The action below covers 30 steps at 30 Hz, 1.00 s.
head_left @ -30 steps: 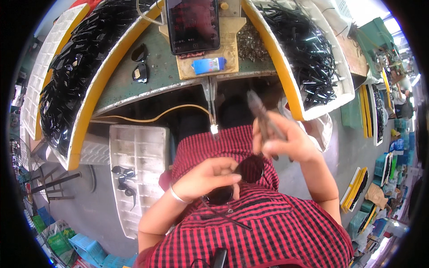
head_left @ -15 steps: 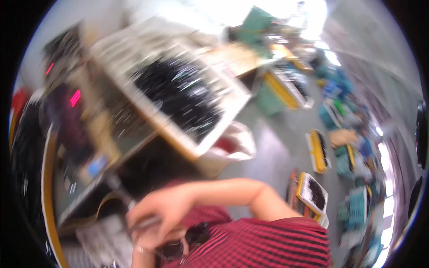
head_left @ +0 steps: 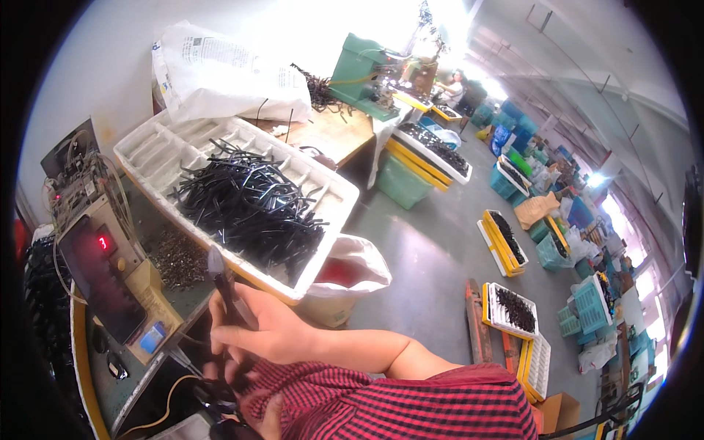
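Right hand [head_left: 258, 334] gripped pliers [head_left: 229, 292]; left hand [head_left: 271, 416] mostly hidden, grip unclear | dark sunglasses [head_left: 214, 394] near left, beside left hand | step: apparently plier work | next move called for steadied sunglasses

The pliers [head_left: 233, 299], dark with a grey tapering nose, sit in the right hand's [head_left: 257, 336] grip, slanting with the nose pointing far and slightly left. Nearer, toward the near left, the dark-lensed sunglasses [head_left: 214, 392] show blurred and partly hidden, their exact pose unclear.
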Each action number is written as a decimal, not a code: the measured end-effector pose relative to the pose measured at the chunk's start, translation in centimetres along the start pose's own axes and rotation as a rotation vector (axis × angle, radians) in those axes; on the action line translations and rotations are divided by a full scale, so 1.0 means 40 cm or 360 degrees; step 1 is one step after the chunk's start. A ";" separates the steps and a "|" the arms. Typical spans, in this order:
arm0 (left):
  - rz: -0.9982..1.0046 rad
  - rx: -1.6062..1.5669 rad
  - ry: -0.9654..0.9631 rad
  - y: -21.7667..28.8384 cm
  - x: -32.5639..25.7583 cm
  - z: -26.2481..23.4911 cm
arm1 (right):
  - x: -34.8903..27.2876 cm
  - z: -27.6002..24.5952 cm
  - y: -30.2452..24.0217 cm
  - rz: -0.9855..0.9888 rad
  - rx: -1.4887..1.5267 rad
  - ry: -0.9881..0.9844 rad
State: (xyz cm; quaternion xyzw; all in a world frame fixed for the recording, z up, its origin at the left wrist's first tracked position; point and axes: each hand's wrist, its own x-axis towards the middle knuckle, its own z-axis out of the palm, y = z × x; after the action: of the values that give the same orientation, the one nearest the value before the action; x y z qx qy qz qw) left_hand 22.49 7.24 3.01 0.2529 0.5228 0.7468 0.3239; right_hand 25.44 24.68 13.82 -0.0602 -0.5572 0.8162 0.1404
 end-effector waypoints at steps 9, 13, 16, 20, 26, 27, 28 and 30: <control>0.0202 0.0096 0.0582 0.111 -0.055 -0.027 | -0.063 0.046 0.132 -0.0069 -0.0092 -0.0275; -0.0266 0.0002 0.0530 0.078 -0.086 -0.041 | -0.108 0.022 0.168 0.0127 -0.0175 -0.0300; -0.0682 -0.0021 0.0468 0.019 -0.120 -0.061 | -0.139 -0.025 0.222 0.0367 -0.0515 -0.0247; -0.0656 -0.0367 0.0498 -0.102 -0.118 -0.127 | -0.121 -0.052 0.283 0.0555 -0.0846 -0.0009; -0.0669 -0.0594 0.0652 0.015 -0.001 -0.126 | -0.042 -0.045 0.324 0.0626 -0.0082 0.0251; -0.0626 -0.0577 0.0602 0.021 0.001 -0.134 | -0.038 -0.036 0.311 0.0598 -0.0111 0.0256; -0.0577 -0.0555 0.0564 0.031 0.000 -0.139 | -0.037 -0.019 0.289 0.0585 -0.0146 0.0274; -0.0621 -0.0533 0.0597 0.038 -0.017 -0.157 | -0.045 0.000 0.286 0.0536 -0.0096 0.0283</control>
State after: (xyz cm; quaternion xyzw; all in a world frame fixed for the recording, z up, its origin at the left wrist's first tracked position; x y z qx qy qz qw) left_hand 18.11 2.50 2.36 -0.0511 0.4819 0.7799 0.3961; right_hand 25.30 20.25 3.12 -0.2285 -0.5489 0.8026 0.0486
